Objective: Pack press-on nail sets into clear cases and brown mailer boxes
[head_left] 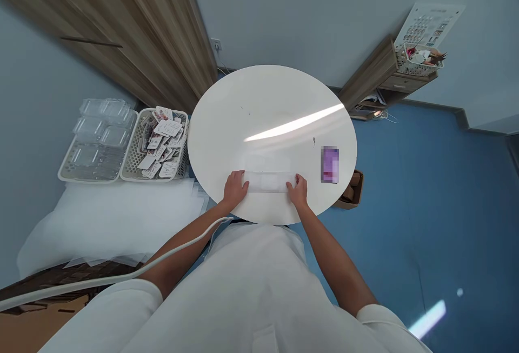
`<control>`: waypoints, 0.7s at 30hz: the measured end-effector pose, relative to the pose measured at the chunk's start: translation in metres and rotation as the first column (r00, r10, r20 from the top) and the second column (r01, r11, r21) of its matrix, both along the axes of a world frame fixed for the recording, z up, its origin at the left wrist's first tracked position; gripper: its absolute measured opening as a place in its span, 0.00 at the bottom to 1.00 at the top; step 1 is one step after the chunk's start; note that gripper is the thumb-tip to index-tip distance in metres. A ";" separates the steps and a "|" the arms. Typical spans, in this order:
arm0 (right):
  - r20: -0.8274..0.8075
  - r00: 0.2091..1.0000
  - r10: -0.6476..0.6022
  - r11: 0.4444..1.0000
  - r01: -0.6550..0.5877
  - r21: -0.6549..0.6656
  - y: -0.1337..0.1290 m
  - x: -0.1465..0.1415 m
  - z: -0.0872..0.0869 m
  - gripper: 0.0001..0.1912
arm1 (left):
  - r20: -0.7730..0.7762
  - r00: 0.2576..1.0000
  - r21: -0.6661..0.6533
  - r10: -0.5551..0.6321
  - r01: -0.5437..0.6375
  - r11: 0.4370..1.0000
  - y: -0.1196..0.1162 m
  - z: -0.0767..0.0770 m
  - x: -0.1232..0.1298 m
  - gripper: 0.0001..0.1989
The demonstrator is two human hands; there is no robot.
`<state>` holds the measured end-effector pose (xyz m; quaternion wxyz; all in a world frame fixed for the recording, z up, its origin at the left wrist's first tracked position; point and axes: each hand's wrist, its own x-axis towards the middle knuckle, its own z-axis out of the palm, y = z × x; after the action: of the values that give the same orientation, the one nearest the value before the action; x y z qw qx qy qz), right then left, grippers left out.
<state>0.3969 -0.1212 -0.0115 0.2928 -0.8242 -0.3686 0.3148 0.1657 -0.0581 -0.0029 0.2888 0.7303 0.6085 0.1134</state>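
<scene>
A folded white, slightly see-through strip [270, 182] lies flat near the front edge of the round white table [267, 99]. Its left end is pinched between the thumb and fingers of my left hand [235, 188]. At the right end, my right hand [298, 190] grips the strip in the same way. A purple packet [330, 165], partly pixelated, rests on the table to the right of my right hand.
Left of the table stand a basket [184, 164] of printed cards and another basket [67, 161] of clear plastic boxes. White sheets [121, 218] lie in front of them. A cardboard box [349, 204] is on the floor at the right, and a white cable [162, 258] crosses my left arm.
</scene>
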 end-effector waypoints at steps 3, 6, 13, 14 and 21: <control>-0.051 0.998 0.042 0.999 -0.042 -0.003 -0.008 -0.010 -0.001 0.34 | -0.056 0.931 0.157 -0.361 0.365 0.918 -0.016 0.009 0.013 0.23; -0.124 0.992 0.019 1.000 -0.021 -0.019 -0.005 -0.014 0.000 0.38 | -0.155 0.813 0.133 -0.561 0.580 0.804 -0.026 0.011 0.027 0.27; -0.308 0.951 -0.024 0.990 -0.020 -0.137 0.013 -0.002 0.009 0.23 | -0.260 0.755 0.077 -0.602 0.637 0.767 -0.026 0.003 0.031 0.32; -0.291 0.957 -0.014 0.989 -0.028 -0.142 0.013 -0.001 0.009 0.19 | -0.257 0.754 0.073 -0.605 0.639 0.766 -0.026 0.002 0.030 0.32; -0.173 0.979 -0.107 0.985 0.080 -0.156 0.009 0.001 0.011 0.11 | -0.222 0.758 0.041 -0.613 0.635 0.771 -0.031 0.005 0.040 0.37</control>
<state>0.3975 -0.1118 -0.0006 0.2775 -0.8282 -0.2768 0.4007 0.2060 -0.0891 0.0022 0.2064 0.9140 0.3481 -0.0273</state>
